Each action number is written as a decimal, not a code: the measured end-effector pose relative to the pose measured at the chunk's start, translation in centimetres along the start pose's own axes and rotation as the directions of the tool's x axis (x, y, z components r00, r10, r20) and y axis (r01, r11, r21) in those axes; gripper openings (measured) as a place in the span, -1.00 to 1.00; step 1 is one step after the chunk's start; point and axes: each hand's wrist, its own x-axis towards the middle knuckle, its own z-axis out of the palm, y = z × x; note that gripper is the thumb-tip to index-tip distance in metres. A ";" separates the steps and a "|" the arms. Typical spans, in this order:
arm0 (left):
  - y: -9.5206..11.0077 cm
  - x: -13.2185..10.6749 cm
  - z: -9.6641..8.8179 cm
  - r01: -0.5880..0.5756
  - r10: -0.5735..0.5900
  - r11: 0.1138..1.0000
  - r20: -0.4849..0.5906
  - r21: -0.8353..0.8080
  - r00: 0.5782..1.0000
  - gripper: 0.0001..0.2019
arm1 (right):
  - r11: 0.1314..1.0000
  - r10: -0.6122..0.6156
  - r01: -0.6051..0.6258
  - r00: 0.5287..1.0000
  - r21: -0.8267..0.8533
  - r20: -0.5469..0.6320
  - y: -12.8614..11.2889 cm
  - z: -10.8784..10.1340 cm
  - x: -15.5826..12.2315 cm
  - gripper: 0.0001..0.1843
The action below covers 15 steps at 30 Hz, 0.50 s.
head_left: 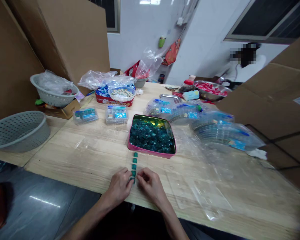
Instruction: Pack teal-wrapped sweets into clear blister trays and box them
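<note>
A row of small teal square pieces runs away from me on the wooden table, up to a pink-rimmed tin. Inside the tin lies a heap of dark teal glossy pieces. On the left of the row, my left hand is closed, its thumb and fingertips on the nearest teal square. My right hand sits just right of the row with curled fingers pinched together. Whatever its fingertips may hold is hidden or too small to make out.
Clear plastic boxes with blue contents stand behind the tin, and stacks of clear trays curve along the right. Grey baskets are at left. Clear plastic film covers the table's right front. Cardboard walls both sides.
</note>
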 end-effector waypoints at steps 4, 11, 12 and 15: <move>-0.8 -1.8 -0.1 -0.113 0.112 0.994 0.046 0.013 0.993 -0.78 | 0.991 -0.134 0.135 0.985 0.004 -0.108 0.8 -1.0 0.7 -0.78; -2.8 -5.9 -0.7 -0.241 0.240 0.971 0.126 -0.011 0.962 -0.39 | 0.940 -0.327 0.333 0.941 -0.072 0.087 0.2 0.0 2.0 -0.63; -2.9 -6.4 -0.6 -0.235 0.238 0.971 0.068 -0.048 0.969 -0.43 | 0.930 -0.342 0.351 0.935 -0.104 0.095 -0.2 0.3 1.9 -0.64; -3.0 -7.4 -0.4 -0.167 0.148 0.959 -0.100 -0.229 0.984 -0.53 | 0.894 -0.363 0.386 0.922 -0.227 0.136 -1.6 1.7 0.7 -0.57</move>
